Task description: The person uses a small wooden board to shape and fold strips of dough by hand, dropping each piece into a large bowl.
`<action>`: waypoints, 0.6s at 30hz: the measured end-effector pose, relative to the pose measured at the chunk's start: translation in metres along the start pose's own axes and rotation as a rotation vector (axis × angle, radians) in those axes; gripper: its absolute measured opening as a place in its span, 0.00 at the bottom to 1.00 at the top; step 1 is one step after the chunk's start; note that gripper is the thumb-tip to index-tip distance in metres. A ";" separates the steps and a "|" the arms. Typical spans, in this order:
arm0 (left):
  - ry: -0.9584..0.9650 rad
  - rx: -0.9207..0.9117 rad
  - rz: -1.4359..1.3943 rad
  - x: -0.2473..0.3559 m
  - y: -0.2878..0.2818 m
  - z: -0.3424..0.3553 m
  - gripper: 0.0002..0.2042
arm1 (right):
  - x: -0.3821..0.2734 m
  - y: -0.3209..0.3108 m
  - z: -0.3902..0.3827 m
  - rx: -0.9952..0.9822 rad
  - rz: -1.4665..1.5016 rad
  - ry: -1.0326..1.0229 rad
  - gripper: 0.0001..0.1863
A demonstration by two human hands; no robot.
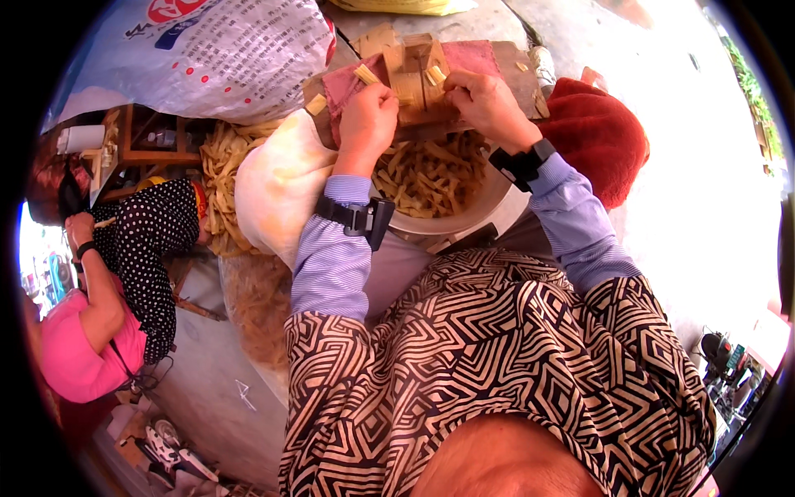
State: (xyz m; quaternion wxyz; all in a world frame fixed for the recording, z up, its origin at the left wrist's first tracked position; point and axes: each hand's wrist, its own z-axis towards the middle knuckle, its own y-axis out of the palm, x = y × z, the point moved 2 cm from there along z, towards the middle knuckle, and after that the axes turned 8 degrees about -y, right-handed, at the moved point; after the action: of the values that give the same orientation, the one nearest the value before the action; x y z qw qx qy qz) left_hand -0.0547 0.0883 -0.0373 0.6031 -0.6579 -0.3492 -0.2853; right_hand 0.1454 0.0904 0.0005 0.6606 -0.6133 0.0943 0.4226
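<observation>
Toward twelve o'clock, the left hand (pixel 368 120) and right hand (pixel 490 106) flank a wooden block (pixel 407 85), yellow pieces (pixel 365 74) close by; I cannot tell whether either grip is closed.

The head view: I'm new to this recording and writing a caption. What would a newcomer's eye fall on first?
Probably the black-and-cream patterned garment, filling the lower middle. Then perhaps the white basin of tan strips above it, with the left hand and right hand either side of a wooden block. At far left, a bright pink top also stands out.
</observation>
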 end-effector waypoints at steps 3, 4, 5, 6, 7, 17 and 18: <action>-0.151 -0.238 -0.328 0.004 -0.003 -0.012 0.06 | -0.015 -0.008 -0.014 0.068 0.195 -0.223 0.11; -0.228 -0.291 -0.424 0.012 -0.003 -0.019 0.06 | -0.021 -0.007 -0.015 0.151 0.199 -0.238 0.11; -0.312 -0.342 -0.520 0.025 -0.001 -0.027 0.06 | -0.030 -0.004 -0.012 0.228 0.207 -0.250 0.11; -0.398 -0.392 -0.615 0.038 0.002 -0.036 0.06 | -0.039 -0.002 -0.010 0.306 0.213 -0.261 0.11; -0.377 -0.418 -0.720 0.052 0.005 -0.047 0.06 | -0.044 0.001 -0.010 0.217 0.158 -0.216 0.11; 0.072 -0.486 -0.403 0.088 -0.040 -0.059 0.15 | -0.080 -0.026 -0.043 -0.329 0.724 0.176 0.14; 0.073 -0.450 -0.501 0.088 -0.035 -0.062 0.15 | -0.094 -0.037 -0.050 -0.455 0.863 0.278 0.12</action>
State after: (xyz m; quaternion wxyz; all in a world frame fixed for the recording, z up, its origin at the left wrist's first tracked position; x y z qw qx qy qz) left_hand -0.0284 0.0380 0.0603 0.3661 -0.6576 -0.4067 -0.5178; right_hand 0.1315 0.0088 0.0767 0.2565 -0.6973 0.3319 0.5812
